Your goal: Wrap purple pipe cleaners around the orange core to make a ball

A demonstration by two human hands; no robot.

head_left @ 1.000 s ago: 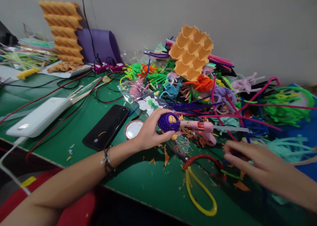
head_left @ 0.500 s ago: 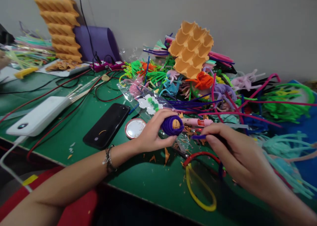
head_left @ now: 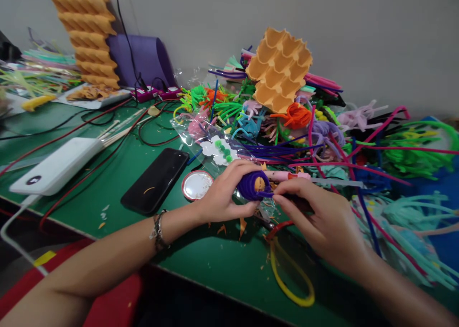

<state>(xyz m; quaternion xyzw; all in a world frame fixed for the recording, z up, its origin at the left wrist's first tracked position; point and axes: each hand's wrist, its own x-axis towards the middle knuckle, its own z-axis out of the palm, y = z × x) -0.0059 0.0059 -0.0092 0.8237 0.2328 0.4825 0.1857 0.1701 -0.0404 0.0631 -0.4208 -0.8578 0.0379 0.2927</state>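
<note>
My left hand [head_left: 229,193] grips a round, fuzzy purple coil [head_left: 245,186]. My right hand [head_left: 322,217] pinches a thin, fuzzy purple strand [head_left: 267,194].

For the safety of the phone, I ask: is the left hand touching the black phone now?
No, the black phone lies apart from the left hand, which grips the purple-wrapped piece.

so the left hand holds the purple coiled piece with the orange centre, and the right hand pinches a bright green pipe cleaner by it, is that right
Only the colour is wrong: the pipe cleaner that the right hand pinches is purple, as the head view shows. The left hand does hold the purple coiled piece with the orange centre.
</note>
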